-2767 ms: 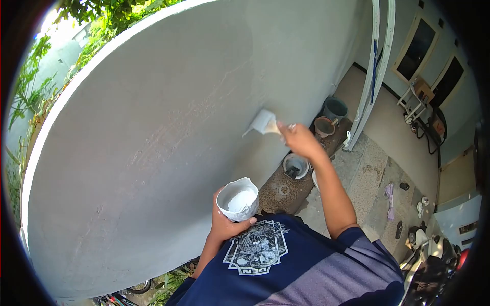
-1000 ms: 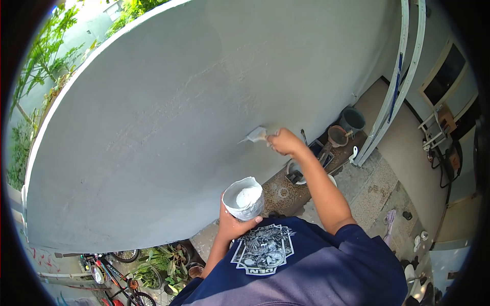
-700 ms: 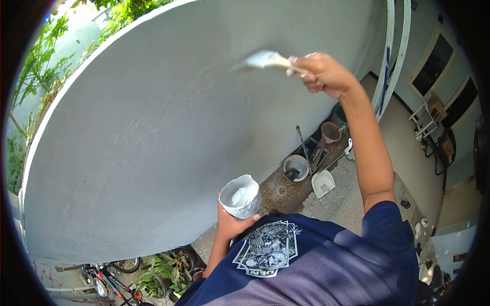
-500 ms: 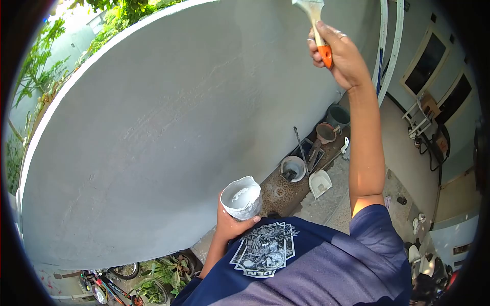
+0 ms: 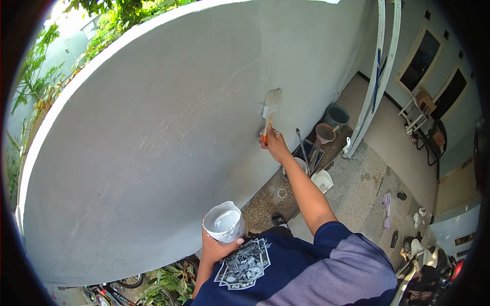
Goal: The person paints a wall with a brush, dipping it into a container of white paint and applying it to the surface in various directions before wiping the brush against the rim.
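Observation:
My right hand (image 5: 274, 144) is closed round the orange-tipped handle of a paintbrush (image 5: 270, 109). The brush points upward, its pale bristles against the grey wall (image 5: 194, 92) or very close to it. Low in the view, my left hand (image 5: 217, 248) grips a paint-smeared container (image 5: 224, 227) by its side, close to my chest. Whitish-grey paint shows inside it. Rough, scratched streaks run diagonally across the wall to the left of the brush.
A ladder (image 5: 375, 76) stands at the right. Along the wall's foot are a dark bucket (image 5: 338, 115), a brownish pot (image 5: 325, 132) and a white dustpan (image 5: 322, 180). A parked motorbike (image 5: 429, 275) is at lower right; plants (image 5: 173, 278) and a bicycle are below.
My right hand has brought the paintbrush down and left from the top of the view to the middle of the wall. My left hand and the container appear slightly lower and further left.

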Tool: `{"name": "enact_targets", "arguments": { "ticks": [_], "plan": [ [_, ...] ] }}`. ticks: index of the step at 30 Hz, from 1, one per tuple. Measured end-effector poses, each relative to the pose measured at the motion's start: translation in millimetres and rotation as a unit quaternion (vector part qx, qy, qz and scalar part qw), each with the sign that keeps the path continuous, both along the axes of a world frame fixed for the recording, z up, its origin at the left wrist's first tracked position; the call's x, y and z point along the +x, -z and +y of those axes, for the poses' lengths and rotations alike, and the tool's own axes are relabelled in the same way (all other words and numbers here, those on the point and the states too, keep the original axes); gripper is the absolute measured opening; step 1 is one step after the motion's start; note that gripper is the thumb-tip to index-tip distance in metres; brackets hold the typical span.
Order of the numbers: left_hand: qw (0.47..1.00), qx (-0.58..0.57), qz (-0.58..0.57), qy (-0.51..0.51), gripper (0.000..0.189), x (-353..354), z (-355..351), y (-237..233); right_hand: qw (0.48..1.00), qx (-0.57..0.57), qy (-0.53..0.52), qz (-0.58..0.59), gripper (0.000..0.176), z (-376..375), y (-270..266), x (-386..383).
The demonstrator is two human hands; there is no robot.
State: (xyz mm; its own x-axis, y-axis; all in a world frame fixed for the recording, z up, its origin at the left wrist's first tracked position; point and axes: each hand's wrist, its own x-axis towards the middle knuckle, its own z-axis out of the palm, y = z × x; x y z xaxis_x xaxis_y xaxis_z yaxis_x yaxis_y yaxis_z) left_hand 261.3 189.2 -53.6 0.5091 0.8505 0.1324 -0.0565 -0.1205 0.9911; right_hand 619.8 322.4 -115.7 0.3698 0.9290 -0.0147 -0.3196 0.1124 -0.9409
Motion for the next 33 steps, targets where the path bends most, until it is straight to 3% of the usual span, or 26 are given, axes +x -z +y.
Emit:
{"name": "enact_targets", "arguments": {
  "ticks": [5, 13, 18, 20, 22, 24, 28, 29, 31, 33],
  "plan": [
    [1.000, -0.003, -0.004, -0.020, 0.093, -5, 3, -7, 0.999, 0.026, 0.020, 0.007, 0.053, 12, 22, -1],
    [1.000, 0.005, 0.013, 0.017, 0.092, 6, -1, -9, 0.988, -0.036, -0.002, -0.152, 0.041, -28, 65, 13],
    [1.000, 0.004, -0.007, 0.016, 0.102, 16, -10, 0, 0.991, -0.107, 0.018, -0.082, 0.031, -103, 81, 1],
    [1.000, -0.005, -0.014, -0.005, 0.101, 19, -14, 0, 0.977, -0.209, 0.027, -0.026, 0.024, -113, 81, 2],
    [1.000, -0.007, -0.015, -0.009, 0.101, 20, -13, 2, 0.972, -0.229, 0.045, -0.024, 0.018, -105, 53, 2],
    [1.000, -0.009, -0.015, -0.012, 0.101, 22, -13, 2, 0.963, -0.265, -0.005, -0.050, 0.018, -88, -14, 3],
    [1.000, -0.009, -0.013, -0.018, 0.100, 27, -8, 2, 0.958, -0.157, -0.045, -0.237, 0.021, -68, -158, 16],
    [1.000, -0.001, -0.019, -0.021, 0.099, 29, -7, 3, 0.965, -0.130, -0.041, -0.223, 0.021, -74, -189, 17],
    [0.999, 0.005, -0.025, -0.023, 0.097, 34, -4, 1, 0.972, -0.104, -0.037, -0.209, 0.022, -85, -220, 15],
    [0.999, -0.009, -0.028, -0.021, 0.094, 41, -2, -2, 0.979, 0.009, 0.055, -0.198, 0.024, -89, -229, 13]
  ]
}}
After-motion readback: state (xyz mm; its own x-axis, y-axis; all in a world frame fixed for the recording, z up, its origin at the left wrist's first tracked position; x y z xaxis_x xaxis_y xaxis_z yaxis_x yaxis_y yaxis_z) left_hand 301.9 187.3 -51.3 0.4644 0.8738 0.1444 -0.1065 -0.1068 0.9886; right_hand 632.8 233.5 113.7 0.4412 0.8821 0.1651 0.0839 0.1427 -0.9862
